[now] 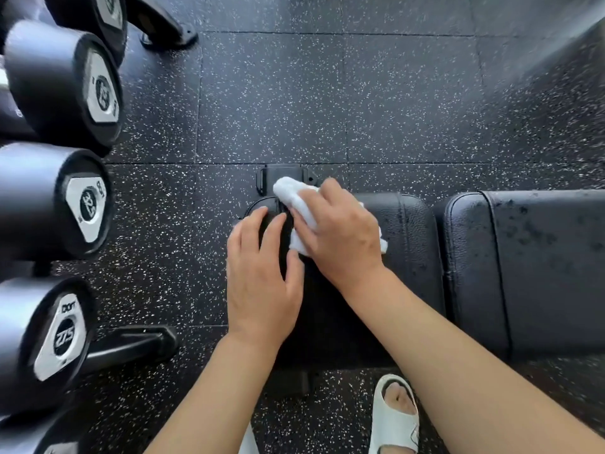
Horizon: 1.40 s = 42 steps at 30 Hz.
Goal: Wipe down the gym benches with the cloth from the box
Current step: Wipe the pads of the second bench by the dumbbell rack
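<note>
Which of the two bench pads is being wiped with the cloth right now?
The left pad, the one under both hands. The right hand presses the white cloth on its end. The right pad lies untouched and looks speckled with marks.

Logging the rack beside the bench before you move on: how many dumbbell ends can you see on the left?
5, stacked down the left edge: top corner, upper, middle, lower, and a sliver at the bottom corner. More may sit outside the frame.

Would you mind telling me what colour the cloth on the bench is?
White; the cloth shows clearly in the head view, under the right hand.
</note>
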### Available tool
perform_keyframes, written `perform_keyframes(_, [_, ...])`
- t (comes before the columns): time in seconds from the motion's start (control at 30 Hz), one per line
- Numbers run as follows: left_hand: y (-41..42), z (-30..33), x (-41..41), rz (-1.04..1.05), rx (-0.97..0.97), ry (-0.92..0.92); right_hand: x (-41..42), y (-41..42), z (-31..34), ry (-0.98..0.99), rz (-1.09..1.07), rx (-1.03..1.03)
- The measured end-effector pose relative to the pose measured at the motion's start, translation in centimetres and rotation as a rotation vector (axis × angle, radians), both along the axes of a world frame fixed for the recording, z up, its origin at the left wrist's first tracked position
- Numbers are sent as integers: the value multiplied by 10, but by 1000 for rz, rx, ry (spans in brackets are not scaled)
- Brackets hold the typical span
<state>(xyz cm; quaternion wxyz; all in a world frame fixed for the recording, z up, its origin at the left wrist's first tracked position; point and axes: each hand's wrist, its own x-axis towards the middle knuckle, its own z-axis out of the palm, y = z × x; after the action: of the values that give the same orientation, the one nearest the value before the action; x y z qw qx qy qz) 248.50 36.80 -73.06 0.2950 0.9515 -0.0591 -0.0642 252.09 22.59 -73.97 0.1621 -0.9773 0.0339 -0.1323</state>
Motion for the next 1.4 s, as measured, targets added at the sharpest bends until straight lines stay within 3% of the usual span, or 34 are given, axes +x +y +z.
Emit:
perform_keyframes(0.23, [-7,-19,-12,-22,100,-101,-108,-60,-8,-4,114,3])
perform_keyframes(0.43, [-9,-22,-12,-10,110,-139,5,-73,-2,68,-343,-18])
perform_keyframes(0.6, [-9,-25,-11,-5,95,-141,29,8,2,96,-99,110])
perform_keyframes(0.73, [-9,-27,-11,-2,88,-167,15,-17,1,57,90,129])
perform_keyframes(0.87, [-9,-30,-11,-4,112,-186,3,-97,-8,82,-86,-54])
perform_keyframes(1.0, [-9,-30,-12,4,109,-181,4,-99,-7,55,-234,26])
perform_keyframes(1.23, [-6,-34,-12,38,34,-159,54,34,-1,137,90,118])
perform_keyframes(1.3, [-5,-35,-10,40,34,-172,61,38,-3,197,137,117])
perform_keyframes(1.4, [-6,-35,-11,21,77,-187,36,3,-3,96,167,150])
